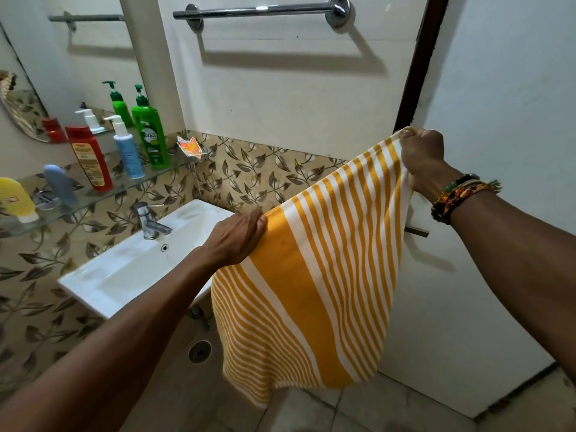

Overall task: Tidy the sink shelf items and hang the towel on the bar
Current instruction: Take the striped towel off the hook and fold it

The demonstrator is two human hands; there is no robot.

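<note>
The left hand (238, 238) pinches the top edge of the towel (311, 291) just right of the sink (103, 291). The right hand (422, 154), higher and by the door (498, 88), has its fingers (408, 137) curled round the other corner. The towel hangs spread between them, its lower edge free above the floor (358, 406). Farther off, bottles (149, 135) line the shelf (103, 194). The bar (265, 9) sits high on the wall, well above the towel.

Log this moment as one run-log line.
left hand: grips towel edge | right hand: grips towel corner | towel: spread, below bar | bar: bare
</note>
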